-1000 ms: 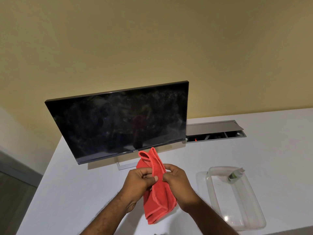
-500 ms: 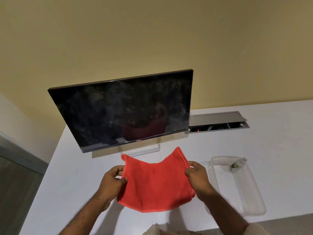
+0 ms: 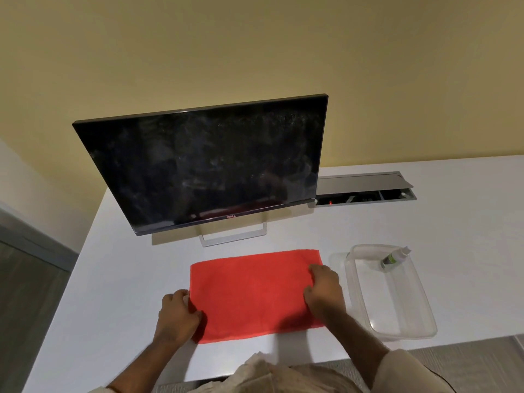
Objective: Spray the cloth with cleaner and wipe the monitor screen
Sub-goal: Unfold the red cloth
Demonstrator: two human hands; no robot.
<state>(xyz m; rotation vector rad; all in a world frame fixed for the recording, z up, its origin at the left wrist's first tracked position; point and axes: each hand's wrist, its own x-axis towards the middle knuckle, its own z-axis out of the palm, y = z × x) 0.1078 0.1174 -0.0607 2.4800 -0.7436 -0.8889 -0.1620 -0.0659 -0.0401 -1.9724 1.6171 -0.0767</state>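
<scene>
Both hands point(image 3: 177, 314) point(image 3: 323, 290) pinch the flat cloth's point(image 3: 255, 293) side edges on table point(image 3: 127, 279)

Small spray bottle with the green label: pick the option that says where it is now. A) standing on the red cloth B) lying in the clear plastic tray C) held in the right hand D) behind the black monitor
B. The small spray bottle with the green label lies tilted at the far end of the clear plastic tray, to the right of the flat red cloth, and neither hand touches it.
</scene>
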